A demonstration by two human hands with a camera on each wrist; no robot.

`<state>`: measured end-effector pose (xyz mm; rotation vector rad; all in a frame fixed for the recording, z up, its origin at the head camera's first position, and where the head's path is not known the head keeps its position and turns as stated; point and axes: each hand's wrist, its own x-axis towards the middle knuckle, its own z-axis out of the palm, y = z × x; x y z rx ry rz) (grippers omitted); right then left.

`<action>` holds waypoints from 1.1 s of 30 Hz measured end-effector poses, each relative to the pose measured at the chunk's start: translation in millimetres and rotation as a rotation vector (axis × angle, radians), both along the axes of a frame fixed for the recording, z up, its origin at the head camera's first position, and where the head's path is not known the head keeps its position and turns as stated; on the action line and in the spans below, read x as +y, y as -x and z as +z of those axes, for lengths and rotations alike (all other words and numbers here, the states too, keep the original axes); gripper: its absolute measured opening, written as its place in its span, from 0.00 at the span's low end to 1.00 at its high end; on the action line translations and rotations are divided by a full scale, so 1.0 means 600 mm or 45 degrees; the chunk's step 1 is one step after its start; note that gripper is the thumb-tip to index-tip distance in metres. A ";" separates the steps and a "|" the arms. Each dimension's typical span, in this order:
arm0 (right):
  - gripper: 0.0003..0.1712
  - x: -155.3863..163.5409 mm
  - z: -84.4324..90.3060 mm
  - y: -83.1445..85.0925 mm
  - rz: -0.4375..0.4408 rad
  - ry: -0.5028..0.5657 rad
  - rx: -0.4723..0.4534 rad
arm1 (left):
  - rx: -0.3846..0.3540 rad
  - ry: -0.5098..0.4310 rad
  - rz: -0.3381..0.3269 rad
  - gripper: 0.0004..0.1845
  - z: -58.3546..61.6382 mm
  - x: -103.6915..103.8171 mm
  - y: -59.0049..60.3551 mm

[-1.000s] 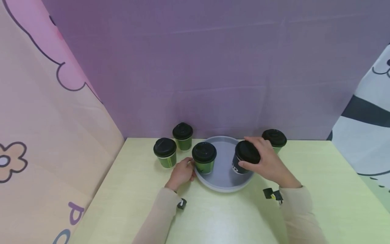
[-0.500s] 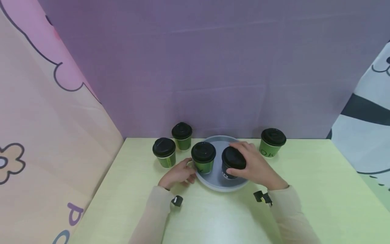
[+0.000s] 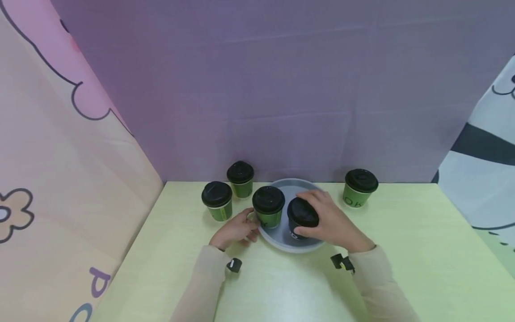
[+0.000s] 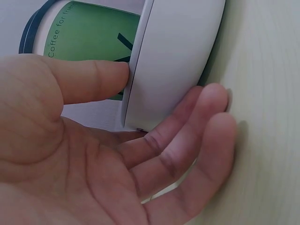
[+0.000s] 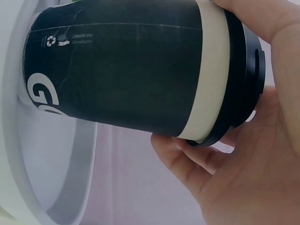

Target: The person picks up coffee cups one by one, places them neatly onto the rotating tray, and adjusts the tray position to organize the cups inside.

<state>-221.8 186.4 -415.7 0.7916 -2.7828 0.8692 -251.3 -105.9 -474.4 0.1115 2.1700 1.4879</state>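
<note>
Left hand (image 3: 237, 229) grips the grey tray's (image 3: 281, 241) left rim, thumb over, fingers under. On the tray, a green cup (image 3: 268, 206) stands left; right hand (image 3: 331, 221) clasps the dark cup (image 3: 301, 218) beside it.

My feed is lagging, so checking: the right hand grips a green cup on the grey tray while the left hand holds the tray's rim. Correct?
Not quite. The cup in the right hand is black, as the right wrist view shows. The rest stands: it is on the grey tray, whose rim the left hand holds.

Head view high, wrist views close, sharing tray (image 3: 295, 187)
</note>
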 end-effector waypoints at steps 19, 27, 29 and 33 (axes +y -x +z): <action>0.50 -0.018 -0.015 0.002 0.025 -0.041 0.056 | -0.005 -0.001 0.020 0.31 -0.003 0.000 0.002; 0.51 -0.029 -0.020 0.002 0.032 -0.033 0.094 | 0.009 -0.014 0.045 0.29 -0.010 -0.001 0.005; 0.52 -0.032 -0.022 0.002 0.037 -0.032 0.115 | 0.022 -0.013 0.050 0.29 -0.012 0.000 0.005; 0.51 -0.037 -0.023 0.000 0.039 -0.025 0.144 | 0.038 -0.010 0.064 0.28 -0.014 0.000 0.005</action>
